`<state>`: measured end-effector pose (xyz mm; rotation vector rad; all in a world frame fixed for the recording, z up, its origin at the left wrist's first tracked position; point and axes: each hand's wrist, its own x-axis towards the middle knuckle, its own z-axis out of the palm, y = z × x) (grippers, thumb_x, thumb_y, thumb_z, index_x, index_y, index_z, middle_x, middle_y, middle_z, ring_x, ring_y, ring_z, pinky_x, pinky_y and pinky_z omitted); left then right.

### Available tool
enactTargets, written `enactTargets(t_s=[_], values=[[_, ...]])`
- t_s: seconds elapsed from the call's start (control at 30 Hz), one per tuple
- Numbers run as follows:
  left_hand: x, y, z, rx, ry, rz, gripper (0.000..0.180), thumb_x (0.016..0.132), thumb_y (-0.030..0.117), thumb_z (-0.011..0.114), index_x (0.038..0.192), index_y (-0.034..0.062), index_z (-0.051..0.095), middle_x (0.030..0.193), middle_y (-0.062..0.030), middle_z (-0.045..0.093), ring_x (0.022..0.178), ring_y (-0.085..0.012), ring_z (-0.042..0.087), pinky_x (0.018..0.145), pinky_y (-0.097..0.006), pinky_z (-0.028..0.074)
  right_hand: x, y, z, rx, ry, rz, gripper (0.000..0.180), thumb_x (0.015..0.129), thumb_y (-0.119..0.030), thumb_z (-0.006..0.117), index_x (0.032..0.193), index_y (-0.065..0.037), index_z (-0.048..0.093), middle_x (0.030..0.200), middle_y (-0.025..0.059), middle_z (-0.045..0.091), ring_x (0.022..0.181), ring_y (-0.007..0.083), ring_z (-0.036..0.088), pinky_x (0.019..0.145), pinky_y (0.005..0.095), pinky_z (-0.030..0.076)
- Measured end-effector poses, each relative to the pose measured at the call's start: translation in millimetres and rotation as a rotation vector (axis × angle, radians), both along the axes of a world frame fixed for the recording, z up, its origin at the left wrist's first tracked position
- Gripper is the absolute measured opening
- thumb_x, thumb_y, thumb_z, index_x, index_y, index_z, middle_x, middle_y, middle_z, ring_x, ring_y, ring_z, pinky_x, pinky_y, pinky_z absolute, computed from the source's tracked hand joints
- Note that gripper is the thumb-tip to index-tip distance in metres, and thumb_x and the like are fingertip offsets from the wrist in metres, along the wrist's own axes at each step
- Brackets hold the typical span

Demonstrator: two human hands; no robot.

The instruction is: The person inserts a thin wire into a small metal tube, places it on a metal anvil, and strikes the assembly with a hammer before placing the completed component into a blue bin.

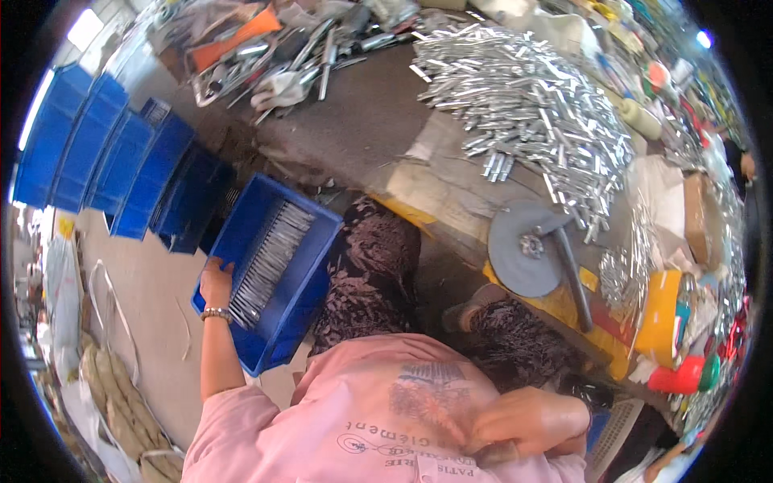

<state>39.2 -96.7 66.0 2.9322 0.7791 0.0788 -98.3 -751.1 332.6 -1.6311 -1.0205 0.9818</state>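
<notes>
My left hand (216,283) is closed over the near left rim of a blue plastic bin (310,216). The bin is tilted, and a neat row of shiny metal rods (274,256) lies along its inside. Close against my pink shirt (338,386), at the lower right, is my right hand (531,420). Its fingers are curled together, and what they hold, if anything, is hidden.
Stacked blue bins (133,161) stand at the left. A large heap of metal rods (523,97) covers the bench's far right. Nearer are a grey disc (523,245) with a bar handle, and a yellow container (659,318). Tools (306,60) lie at the back left.
</notes>
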Motion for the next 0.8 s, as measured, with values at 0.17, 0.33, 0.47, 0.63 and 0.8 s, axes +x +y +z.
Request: enactTargets(t_s=[0.17,0.33,0.47,0.63,0.8], values=[[65.8,-97.2,75.1,-0.029,-0.29,-0.27,0.038,0.1,0.032,0.078,0.128,0.0068,0.071,0.098,-0.0182,0.079,0.092,-0.0371,0.077,0.083,-0.046,0.059,-12.6,-5.8,-1.2,0.059,0.011,-0.089,0.03,0.099,-0.019,0.074,0.127,-0.01,0.071,0.121,0.0079,0.072,0.112,0.0314,0.071,0.09,0.0433,0.058],[104.5,-226.3,177.0,-0.585,-0.537,-0.452,0.026,0.106,0.019,0.074,0.129,0.0068,0.071,0.079,-0.0046,0.071,0.065,-0.0101,0.061,0.061,-0.029,0.05,-27.0,0.5,-0.3,0.141,-0.116,-0.228,0.018,0.094,-0.012,0.076,0.111,-0.009,0.072,0.105,0.0071,0.071,0.093,0.0313,0.072,0.075,0.041,0.058],[116.9,-319.7,218.3,-0.721,-0.499,-0.724,0.03,0.101,0.012,0.079,0.13,0.0076,0.073,0.08,-0.0023,0.071,0.067,-0.0081,0.06,0.063,-0.028,0.05,-33.2,12.7,0.0,0.236,-0.218,-0.367,0.013,0.092,-0.01,0.076,0.105,-0.009,0.073,0.099,0.007,0.069,0.086,0.03,0.07,0.071,0.0395,0.058],[127.4,-416.9,217.6,-0.839,-0.365,-1.1,0.028,0.097,0.013,0.081,0.123,0.0064,0.075,0.093,-0.007,0.072,0.078,-0.0158,0.065,0.075,-0.032,0.054,-34.1,38.3,6.5,0.317,-0.486,-0.559,0.013,0.089,-0.01,0.073,0.101,-0.007,0.068,0.094,0.0107,0.066,0.087,0.0324,0.07,0.073,0.0429,0.057],[143.5,-452.2,212.6,-0.553,-0.397,-1.208,0.026,0.094,0.013,0.08,0.118,0.0064,0.075,0.106,-0.0086,0.073,0.087,-0.024,0.069,0.081,-0.036,0.056,-23.6,-1.6,24.3,0.342,-0.209,-0.386,0.023,0.096,-0.03,0.081,0.108,-0.012,0.072,0.093,0.007,0.069,0.086,0.0301,0.071,0.075,0.0406,0.057]])
